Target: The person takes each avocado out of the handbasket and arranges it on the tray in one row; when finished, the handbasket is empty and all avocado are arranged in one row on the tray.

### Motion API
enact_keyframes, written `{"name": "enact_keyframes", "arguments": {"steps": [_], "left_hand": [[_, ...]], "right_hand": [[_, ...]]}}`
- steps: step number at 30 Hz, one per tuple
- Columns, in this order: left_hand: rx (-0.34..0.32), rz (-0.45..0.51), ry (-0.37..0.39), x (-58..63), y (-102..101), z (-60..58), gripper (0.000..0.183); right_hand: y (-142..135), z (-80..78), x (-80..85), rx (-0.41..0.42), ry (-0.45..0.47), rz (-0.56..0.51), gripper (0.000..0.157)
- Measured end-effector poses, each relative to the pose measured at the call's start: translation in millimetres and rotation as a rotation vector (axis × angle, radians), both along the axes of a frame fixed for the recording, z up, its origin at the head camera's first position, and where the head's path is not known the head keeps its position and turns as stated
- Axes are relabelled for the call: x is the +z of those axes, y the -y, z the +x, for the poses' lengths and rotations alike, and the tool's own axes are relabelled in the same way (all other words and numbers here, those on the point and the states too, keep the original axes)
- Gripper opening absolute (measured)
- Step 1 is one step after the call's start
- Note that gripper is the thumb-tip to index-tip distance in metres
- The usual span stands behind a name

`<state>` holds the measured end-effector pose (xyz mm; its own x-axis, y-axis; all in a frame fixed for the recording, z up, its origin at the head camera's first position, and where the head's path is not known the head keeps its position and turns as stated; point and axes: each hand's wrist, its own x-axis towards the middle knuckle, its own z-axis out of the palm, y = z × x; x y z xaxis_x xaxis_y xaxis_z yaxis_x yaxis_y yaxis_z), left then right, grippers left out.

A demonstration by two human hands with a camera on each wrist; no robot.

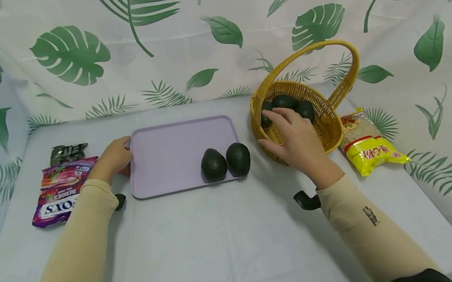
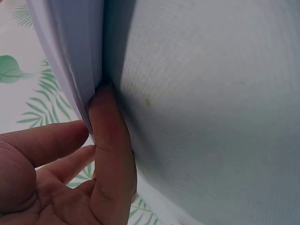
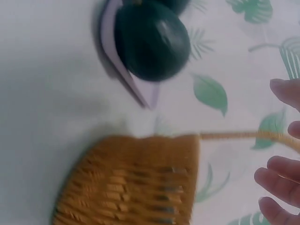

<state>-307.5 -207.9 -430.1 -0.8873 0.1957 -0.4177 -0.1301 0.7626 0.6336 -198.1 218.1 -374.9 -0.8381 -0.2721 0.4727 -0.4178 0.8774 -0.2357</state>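
My left hand grips the left edge of a lilac tray; in the left wrist view its thumb is at the rim and a finger reaches under the tray's edge. Two dark green avocados sit side by side at the tray's near right corner. My right hand is over the near side of a yellow wicker basket, fingers spread and holding nothing. Three avocados lie inside the basket, partly covered by that hand. The right wrist view has the fingers beyond the basket's rim.
Left of the tray lie a purple candy bag, partly behind the left arm, and a small black packet. A yellow snack bag leans close to the basket's right side. The basket handle arches overhead. A leaf-print cloth hangs behind the table.
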Motion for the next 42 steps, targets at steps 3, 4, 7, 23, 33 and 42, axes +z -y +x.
{"name": "enact_keyframes", "arguments": {"steps": [3, 4, 7, 23, 33, 42], "left_hand": [[0.001, 0.003, 0.000, 1.1, 1, 0.5, 0.070], [0.001, 0.006, 0.001, 1.4, 1, 0.8, 0.070], [0.010, 0.019, 0.012, 0.8, 2, 1.2, 0.070], [0.029, 0.039, 0.018, -4.9, 3, -0.5, 0.070], [-0.019, 0.011, -0.016, -3.8, 5, -0.7, 0.069], [-0.001, 0.041, 0.002, -4.5, 5, -0.7, 0.069]], "right_hand": [[-9, -2.3, 7.3, -0.023, 0.012, -0.020, 0.066], [-12, -3.3, 10.1, -0.030, 0.009, -0.024, 0.066], [-20, -6.5, 18.3, -0.047, -0.001, -0.033, 0.065], [-58, -46.6, 35.7, -0.188, 0.201, 0.012, 0.067], [-83, -74.3, 26.5, -0.260, 0.403, -0.007, 0.073], [-92, -92.1, 30.8, -0.285, 0.482, 0.065, 0.074]]}}
